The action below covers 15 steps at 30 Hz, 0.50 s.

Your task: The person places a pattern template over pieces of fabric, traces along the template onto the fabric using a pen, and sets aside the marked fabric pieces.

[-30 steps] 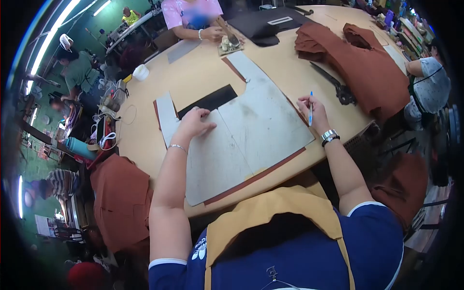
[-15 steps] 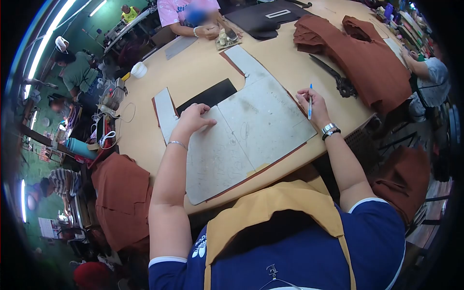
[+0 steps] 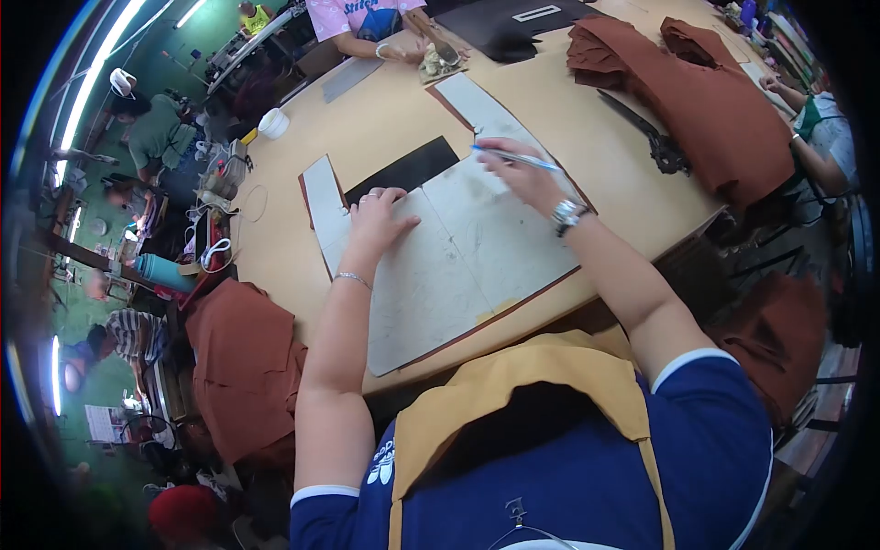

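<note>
A tan table [image 3: 642, 211] with a rounded far side fills the middle of the view. On its near part lies a pale grey pattern board [image 3: 458, 275] with two upright arms, reddish-brown material [image 3: 306, 202] showing along its edges and a black strip [image 3: 403, 171] in the notch. The left hand [image 3: 383, 220] rests open on the board, fingers spread; the right hand [image 3: 521, 174] grips a pen [image 3: 543, 163] above the board's right arm. To the right are black-handled shears [image 3: 667, 151] beside a reddish-brown pile [image 3: 706, 119]. Farther off sit a white tub [image 3: 273, 125], a grey sheet [image 3: 352, 81] and dark pieces [image 3: 500, 32], near a person in a pink shirt [image 3: 353, 16]. Leftward, a green-walled workroom holds fluorescent tubes [image 3: 96, 78], a teal bottle [image 3: 160, 269] and other seated workers.
</note>
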{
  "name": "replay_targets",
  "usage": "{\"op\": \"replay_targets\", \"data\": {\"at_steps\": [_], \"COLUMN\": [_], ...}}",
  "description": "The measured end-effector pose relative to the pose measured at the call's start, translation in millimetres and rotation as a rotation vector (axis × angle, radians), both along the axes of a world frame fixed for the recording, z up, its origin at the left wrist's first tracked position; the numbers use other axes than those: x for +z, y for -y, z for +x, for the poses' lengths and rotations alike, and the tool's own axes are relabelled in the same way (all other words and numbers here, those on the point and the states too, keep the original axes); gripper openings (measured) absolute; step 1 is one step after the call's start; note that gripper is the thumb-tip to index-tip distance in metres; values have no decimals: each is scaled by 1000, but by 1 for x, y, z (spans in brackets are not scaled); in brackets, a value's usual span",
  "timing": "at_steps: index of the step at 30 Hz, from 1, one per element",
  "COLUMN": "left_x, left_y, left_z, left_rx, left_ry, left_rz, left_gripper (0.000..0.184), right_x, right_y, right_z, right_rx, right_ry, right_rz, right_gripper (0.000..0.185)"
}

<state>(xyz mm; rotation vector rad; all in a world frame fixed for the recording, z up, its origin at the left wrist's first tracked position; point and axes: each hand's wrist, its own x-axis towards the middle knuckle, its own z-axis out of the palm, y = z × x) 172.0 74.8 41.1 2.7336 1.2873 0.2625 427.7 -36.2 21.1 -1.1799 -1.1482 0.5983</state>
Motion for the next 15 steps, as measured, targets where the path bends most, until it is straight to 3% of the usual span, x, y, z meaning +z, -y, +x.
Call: {"op": "replay_targets", "data": {"at_steps": [7, 10, 15], "left_x": [-30, -38, -40], "left_y": [24, 24, 25], "left_z": [-10, -18, -41], "left_rx": [6, -27, 72], "left_ry": [221, 305, 300], "left_rz": [121, 165, 172], "left_gripper": [34, 33, 36], "right_x": [-21, -26, -26], "right_y": [-79, -77, -76], "right_z": [-53, -56, -59], "right_rx": [96, 45, 61], "right_ry": [200, 346, 363], "right_rz": [-83, -92, -100], "right_gripper": [23, 20, 16]}}
